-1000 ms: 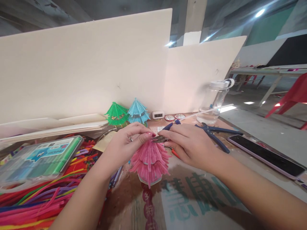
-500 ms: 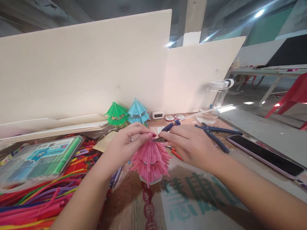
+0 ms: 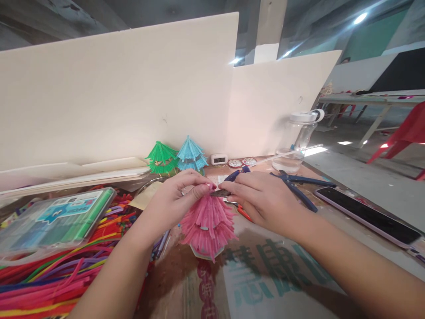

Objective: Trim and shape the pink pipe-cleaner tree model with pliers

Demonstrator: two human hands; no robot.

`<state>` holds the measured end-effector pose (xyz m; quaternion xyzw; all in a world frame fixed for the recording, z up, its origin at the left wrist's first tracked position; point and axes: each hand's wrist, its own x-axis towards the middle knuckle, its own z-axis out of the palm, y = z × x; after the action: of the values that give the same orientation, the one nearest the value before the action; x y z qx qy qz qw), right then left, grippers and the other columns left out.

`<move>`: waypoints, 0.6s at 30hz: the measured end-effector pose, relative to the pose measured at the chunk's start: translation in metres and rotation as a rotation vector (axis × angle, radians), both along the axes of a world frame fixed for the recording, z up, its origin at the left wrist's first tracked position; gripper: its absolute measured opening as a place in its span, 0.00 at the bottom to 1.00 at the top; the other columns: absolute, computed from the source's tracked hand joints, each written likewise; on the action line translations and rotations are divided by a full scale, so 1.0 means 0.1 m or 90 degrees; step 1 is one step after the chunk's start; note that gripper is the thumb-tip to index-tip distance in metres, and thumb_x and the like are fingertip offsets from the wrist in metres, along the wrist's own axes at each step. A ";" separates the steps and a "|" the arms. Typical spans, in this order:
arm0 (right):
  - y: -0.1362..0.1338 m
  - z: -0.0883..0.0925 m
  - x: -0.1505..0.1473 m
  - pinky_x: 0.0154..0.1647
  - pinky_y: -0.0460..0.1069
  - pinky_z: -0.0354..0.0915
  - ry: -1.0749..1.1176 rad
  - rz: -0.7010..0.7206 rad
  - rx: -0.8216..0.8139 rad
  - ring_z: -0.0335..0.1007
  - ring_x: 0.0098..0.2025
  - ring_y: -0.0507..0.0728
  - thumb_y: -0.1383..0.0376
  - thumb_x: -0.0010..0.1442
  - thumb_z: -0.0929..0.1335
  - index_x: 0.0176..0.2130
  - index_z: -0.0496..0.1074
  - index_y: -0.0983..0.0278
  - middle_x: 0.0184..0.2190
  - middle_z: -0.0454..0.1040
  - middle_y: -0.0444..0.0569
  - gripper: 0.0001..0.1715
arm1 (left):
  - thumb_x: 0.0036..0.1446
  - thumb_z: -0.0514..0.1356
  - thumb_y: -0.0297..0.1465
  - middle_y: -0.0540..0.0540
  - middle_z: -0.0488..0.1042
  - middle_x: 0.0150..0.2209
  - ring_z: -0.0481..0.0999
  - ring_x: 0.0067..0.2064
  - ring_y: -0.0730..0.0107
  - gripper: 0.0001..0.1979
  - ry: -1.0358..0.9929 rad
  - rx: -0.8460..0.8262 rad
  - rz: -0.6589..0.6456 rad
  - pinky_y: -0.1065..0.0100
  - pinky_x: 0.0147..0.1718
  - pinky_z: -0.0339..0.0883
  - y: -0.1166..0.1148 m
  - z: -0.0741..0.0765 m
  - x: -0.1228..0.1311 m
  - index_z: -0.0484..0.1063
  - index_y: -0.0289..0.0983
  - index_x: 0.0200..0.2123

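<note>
A pink tiered tree of fuzzy pipe cleaners [image 3: 208, 221] stands in front of me. My left hand [image 3: 181, 192] pinches its top between thumb and fingers, where a small pink tip shows. My right hand [image 3: 262, 195] is closed around what look like pliers; their dark metal jaws [image 3: 219, 193] reach the tree's top beside my left fingertips. The handles are mostly hidden by my palm. A blue part [image 3: 233, 175] shows behind my right fingers, and an orange handle [image 3: 245, 213] shows under that hand; I cannot tell whether either belongs to the tool.
Green [image 3: 161, 157] and blue trees [image 3: 191, 153] stand by the white board. Left lie many coloured pipe cleaners [image 3: 63, 283] and a clear plastic case [image 3: 56, 221]. Right are blue-handled pliers [image 3: 295, 188], a phone [image 3: 365, 215] and a water bottle [image 3: 294, 141]. A small clock [image 3: 218, 159] stands behind.
The pink tree has turned slightly, its lowest front strand shifting a little to the right. Both hands keep nearly the same place and grip.
</note>
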<state>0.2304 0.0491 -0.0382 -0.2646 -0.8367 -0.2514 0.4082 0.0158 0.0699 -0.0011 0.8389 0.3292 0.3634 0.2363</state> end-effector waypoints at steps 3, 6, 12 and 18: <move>0.00 -0.01 0.00 0.29 0.48 0.61 0.005 0.005 -0.004 0.68 0.32 0.54 0.72 0.68 0.58 0.44 0.74 0.69 0.29 0.74 0.50 0.16 | 0.61 0.57 0.35 0.49 0.75 0.33 0.73 0.37 0.69 0.10 0.003 0.005 0.006 0.69 0.39 0.65 0.00 0.01 0.01 0.77 0.38 0.33; -0.01 -0.01 0.00 0.30 0.48 0.62 0.022 0.007 -0.013 0.69 0.33 0.55 0.71 0.67 0.59 0.44 0.73 0.68 0.30 0.74 0.50 0.15 | 0.61 0.58 0.36 0.49 0.75 0.33 0.73 0.36 0.69 0.10 -0.003 0.011 0.016 0.69 0.39 0.64 0.01 0.00 0.00 0.76 0.38 0.32; -0.01 0.00 0.00 0.30 0.49 0.63 -0.009 0.004 -0.011 0.69 0.34 0.56 0.70 0.67 0.60 0.44 0.73 0.69 0.31 0.75 0.51 0.14 | 0.60 0.58 0.36 0.49 0.75 0.32 0.73 0.36 0.69 0.10 -0.003 0.014 0.023 0.69 0.38 0.64 0.02 0.00 0.00 0.76 0.38 0.31; 0.01 -0.03 0.01 0.32 0.50 0.65 0.019 -0.003 -0.022 0.70 0.35 0.57 0.72 0.65 0.60 0.45 0.73 0.69 0.30 0.74 0.51 0.14 | 0.60 0.57 0.35 0.49 0.74 0.32 0.72 0.35 0.69 0.10 0.003 0.011 0.020 0.69 0.38 0.65 0.00 0.01 0.01 0.75 0.37 0.31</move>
<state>0.2316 0.0505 -0.0413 -0.2776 -0.8340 -0.2339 0.4156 0.0172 0.0696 -0.0003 0.8363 0.3398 0.3679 0.2229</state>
